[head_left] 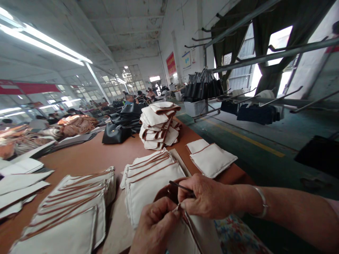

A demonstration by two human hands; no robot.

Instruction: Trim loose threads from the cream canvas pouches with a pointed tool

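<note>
Close in front of me, I hold a cream fabric pouch [185, 236] with brown edging. My left hand [157, 224] pinches its upper edge between thumb and fingers. My right hand [205, 197] is closed round a slim dark tool [181, 186], its kind unclear, and its thumb and finger meet the pouch edge beside my left fingertips. A curved brown piece [166, 192] with a small metal spot shows behind the fingers, partly hidden. Just beyond my hands lies an overlapping row of cream pouches [153, 180] with brown edges.
Another row of pouches [71, 211] lies to the left, and a tall pile [159, 123] stands farther back. Two pouches [212, 158] rest near the right edge of the brown table [87, 155]. Black bags [119, 130] lie behind. A metal rack [254, 60] stands to the right.
</note>
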